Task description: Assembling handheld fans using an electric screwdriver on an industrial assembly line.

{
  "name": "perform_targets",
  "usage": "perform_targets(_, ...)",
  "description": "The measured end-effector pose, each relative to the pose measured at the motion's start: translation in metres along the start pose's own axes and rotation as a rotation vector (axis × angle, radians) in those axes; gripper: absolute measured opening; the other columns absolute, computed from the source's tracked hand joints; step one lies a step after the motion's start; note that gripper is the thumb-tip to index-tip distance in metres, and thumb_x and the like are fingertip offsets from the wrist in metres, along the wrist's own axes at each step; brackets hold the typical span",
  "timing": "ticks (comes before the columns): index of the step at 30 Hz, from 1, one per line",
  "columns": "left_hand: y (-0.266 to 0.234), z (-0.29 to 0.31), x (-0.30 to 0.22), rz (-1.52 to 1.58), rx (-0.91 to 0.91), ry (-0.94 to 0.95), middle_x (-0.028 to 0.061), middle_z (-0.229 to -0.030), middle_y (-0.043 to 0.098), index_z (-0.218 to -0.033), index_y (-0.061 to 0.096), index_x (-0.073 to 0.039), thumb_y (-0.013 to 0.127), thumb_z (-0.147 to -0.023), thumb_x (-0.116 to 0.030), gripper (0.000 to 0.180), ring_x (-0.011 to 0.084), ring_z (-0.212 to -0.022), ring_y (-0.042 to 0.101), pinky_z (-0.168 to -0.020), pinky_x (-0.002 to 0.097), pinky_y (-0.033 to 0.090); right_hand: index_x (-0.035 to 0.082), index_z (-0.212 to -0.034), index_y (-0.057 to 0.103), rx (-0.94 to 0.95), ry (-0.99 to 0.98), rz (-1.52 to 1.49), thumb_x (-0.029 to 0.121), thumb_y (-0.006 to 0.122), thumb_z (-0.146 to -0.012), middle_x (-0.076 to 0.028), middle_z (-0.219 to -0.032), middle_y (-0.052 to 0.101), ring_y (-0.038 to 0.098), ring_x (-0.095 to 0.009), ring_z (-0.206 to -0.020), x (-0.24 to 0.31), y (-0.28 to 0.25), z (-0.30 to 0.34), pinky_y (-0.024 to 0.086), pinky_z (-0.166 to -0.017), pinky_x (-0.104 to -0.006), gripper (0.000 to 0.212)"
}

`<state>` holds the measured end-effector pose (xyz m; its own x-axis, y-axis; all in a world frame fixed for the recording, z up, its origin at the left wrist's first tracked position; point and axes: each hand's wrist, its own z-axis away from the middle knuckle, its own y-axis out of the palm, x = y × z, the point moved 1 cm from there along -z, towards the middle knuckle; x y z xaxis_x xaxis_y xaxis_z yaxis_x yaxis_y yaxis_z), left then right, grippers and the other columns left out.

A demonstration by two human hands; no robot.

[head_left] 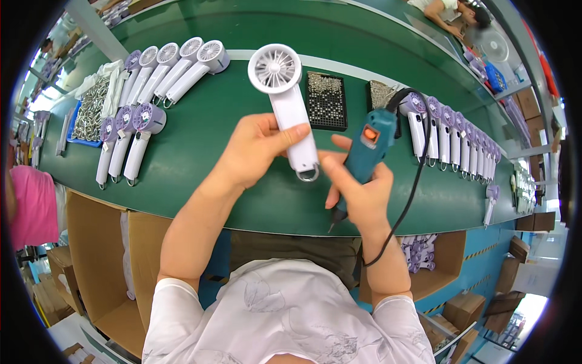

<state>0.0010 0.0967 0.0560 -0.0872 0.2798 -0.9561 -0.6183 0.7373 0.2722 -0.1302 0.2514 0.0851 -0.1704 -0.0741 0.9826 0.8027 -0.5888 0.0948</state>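
In my left hand (251, 148) is a white handheld fan (291, 115), its round grille at the far end and a metal loop at the near end. The thumb lies across the handle. My right hand (367, 197) wraps round a teal electric screwdriver (368, 142) with an orange switch. Its thin bit points down toward the table's near edge, apart from the fan. Right fingers reach close to the fan's loop end; whether they touch it I cannot tell. A black cord runs from the screwdriver's top down past my right forearm.
Several fans (176, 67) lie at the left, beside a blue tray (76, 130) of metal loops. Two black screw trays (326, 100) stand behind the fan. More fans (445, 130) line the right side. Cardboard boxes (97, 255) flank me below the green table (194, 145).
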Motion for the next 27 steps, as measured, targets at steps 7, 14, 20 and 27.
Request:
perform_targets(7, -0.024, -0.049, 0.007, -0.059, -0.079, -0.188, 0.0123, -0.098, 0.072, -0.108, 0.066, 0.004, 0.071, -0.097, -0.032, 0.038, 0.0196, -0.084, 0.072, -0.075, 0.0347, 0.059, -0.006, -0.1, 0.063, -0.129, -0.571, -0.366, 0.024, 0.06, -0.102, -0.01, -0.069, 0.062, 0.057, -0.017, -0.043, 0.045, -0.041, -0.069, 0.048, -0.039, -0.0321, 0.03)
perform_targets(14, -0.027, -0.057, 0.035, -0.119, -0.072, -0.288, 0.0147, -0.091, 0.073, -0.102, 0.069, 0.009, 0.075, -0.093, -0.035, 0.045, 0.0186, -0.077, 0.071, -0.067, 0.0306, 0.059, -0.005, -0.089, 0.059, -0.196, -0.809, -0.247, 0.02, 0.062, -0.101, -0.007, -0.061, 0.058, 0.057, -0.019, -0.044, 0.028, -0.035, -0.128, 0.05, -0.045, -0.0355, 0.028)
perform_targets(20, -0.033, -0.054, 0.036, -0.226, -0.032, -0.285, 0.0121, -0.087, 0.073, -0.1, 0.069, 0.008, 0.075, -0.093, -0.031, 0.04, 0.0161, -0.073, 0.071, -0.064, 0.0281, 0.057, -0.008, -0.097, 0.058, -0.213, -0.768, -0.279, 0.018, 0.06, -0.101, -0.007, -0.063, 0.059, 0.056, -0.018, -0.044, 0.001, -0.032, -0.138, 0.051, -0.045, -0.0354, 0.027)
perform_targets(27, -0.03, -0.054, 0.039, -0.217, -0.062, -0.236, 0.0131, -0.082, 0.073, -0.096, 0.07, 0.01, 0.078, -0.09, -0.036, 0.047, 0.0157, -0.07, 0.07, -0.062, 0.0285, 0.057, -0.009, -0.103, 0.059, -0.235, -0.77, -0.285, 0.02, 0.06, -0.102, -0.007, -0.063, 0.058, 0.054, -0.018, -0.044, -0.005, -0.032, -0.146, 0.051, -0.044, -0.0366, 0.03)
